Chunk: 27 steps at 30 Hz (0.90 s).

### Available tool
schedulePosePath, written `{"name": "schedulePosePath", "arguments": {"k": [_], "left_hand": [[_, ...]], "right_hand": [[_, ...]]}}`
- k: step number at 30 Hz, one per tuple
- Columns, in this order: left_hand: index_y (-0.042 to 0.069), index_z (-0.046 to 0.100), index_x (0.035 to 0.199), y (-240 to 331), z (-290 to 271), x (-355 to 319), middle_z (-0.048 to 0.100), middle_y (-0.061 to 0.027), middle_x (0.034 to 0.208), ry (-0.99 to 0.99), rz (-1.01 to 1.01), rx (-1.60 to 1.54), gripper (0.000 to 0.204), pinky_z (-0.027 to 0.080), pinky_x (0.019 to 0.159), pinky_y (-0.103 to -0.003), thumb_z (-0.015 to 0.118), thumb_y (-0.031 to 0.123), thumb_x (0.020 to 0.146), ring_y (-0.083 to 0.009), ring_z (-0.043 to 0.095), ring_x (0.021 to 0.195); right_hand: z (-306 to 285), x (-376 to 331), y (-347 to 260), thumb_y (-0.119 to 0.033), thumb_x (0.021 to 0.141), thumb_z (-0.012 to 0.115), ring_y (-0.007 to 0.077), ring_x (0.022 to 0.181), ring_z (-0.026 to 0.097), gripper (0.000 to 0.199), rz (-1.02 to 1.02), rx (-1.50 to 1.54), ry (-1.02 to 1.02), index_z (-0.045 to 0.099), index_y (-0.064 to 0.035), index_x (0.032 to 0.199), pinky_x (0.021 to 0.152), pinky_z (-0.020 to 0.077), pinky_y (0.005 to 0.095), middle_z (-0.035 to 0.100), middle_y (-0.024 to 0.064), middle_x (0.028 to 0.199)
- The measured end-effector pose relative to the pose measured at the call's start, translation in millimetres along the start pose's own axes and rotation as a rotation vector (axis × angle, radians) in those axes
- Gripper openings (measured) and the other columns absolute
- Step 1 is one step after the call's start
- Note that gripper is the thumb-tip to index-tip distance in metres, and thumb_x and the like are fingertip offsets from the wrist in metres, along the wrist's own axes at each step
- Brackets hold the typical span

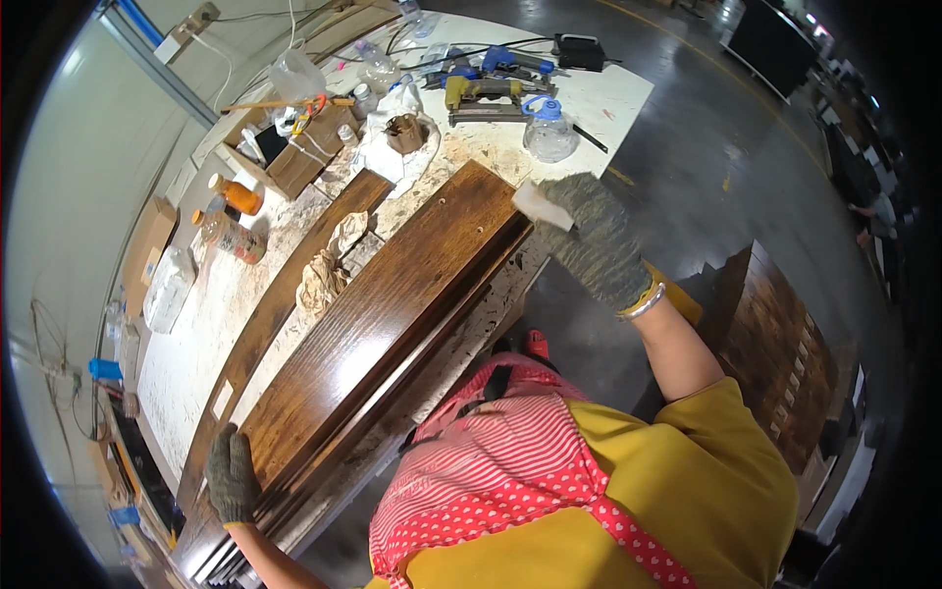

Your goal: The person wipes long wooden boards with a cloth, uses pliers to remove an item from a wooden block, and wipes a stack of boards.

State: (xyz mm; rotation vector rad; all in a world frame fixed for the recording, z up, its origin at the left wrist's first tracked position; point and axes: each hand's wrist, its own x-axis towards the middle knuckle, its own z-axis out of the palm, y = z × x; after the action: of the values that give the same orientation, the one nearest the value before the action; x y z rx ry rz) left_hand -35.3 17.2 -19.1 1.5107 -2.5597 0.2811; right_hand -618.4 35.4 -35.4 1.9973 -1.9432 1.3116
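Observation:
A long dark-brown wooden board (392, 270) with a glossy grain lies slantwise across the table in front of me. At its near left end, my left hand (232, 476) rests in a grey glove, fingers stretched out along the edge. My right hand (597, 240), gloved too, grips a white, slightly stained pad (543, 206) at the board's far right end. The pad touches or nearly touches the corner there; I cannot tell which. More brown boards show under the near edge. A narrower brown strip (285, 304) lies on the left, with a crumpled beige cloth (319, 283) between it and the board.
Across the stained white table (182, 378) stand a cardboard box (299, 162) of small items, orange-capped bottles (235, 194), a brown-stained cup (403, 133), nail guns (486, 98) and a blue-topped clear jug (549, 133). To my right, brown wooden panels (775, 344) are stacked.

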Motion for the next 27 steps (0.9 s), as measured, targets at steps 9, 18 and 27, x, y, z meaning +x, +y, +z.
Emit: {"name": "schedulePosePath", "arguments": {"k": [9,18,27], "left_hand": [[-0.003,0.067,0.102,-4.2,15.4,-7.4,0.067,-0.0194,0.097,0.125,-0.368,-0.329,0.036,0.049,0.082,-0.042,0.062,0.031,0.092,-0.0332,0.063,0.089],[-0.003,0.067,0.101,16.4,3.8,11.0,0.068,-0.0198,0.097,0.105,-0.473,-0.345,0.035,0.048,0.082,-0.041,0.061,0.031,0.093,-0.033,0.064,0.09],[-0.002,0.068,0.107,6.5,1.1,-1.3,0.068,-0.0219,0.1,0.094,-0.424,-0.3,0.044,0.049,0.083,-0.043,0.058,0.039,0.093,-0.0344,0.065,0.092]], "right_hand": [[4.7,-16.8,-48.4,-0.018,0.082,0.071,0.0319,0.101,0.061,0.035,-0.025,0.177,-0.005,0.065,-0.0104,0.115,0.089,0.0501,0.0439,0.064,0.0126,0.112],[54.0,-44.7,-98.3,-0.028,0.085,0.065,0.0284,0.098,0.058,0.049,-0.162,-0.129,-0.093,0.054,-0.0082,0.128,0.087,0.0481,0.0441,0.057,0.0134,0.111],[34.7,-2.6,-60.6,-0.018,0.081,0.07,0.0289,0.091,0.061,0.033,-0.095,-0.036,-0.004,0.061,-0.0016,0.108,0.079,0.0513,0.0406,0.063,0.0158,0.096]]}}
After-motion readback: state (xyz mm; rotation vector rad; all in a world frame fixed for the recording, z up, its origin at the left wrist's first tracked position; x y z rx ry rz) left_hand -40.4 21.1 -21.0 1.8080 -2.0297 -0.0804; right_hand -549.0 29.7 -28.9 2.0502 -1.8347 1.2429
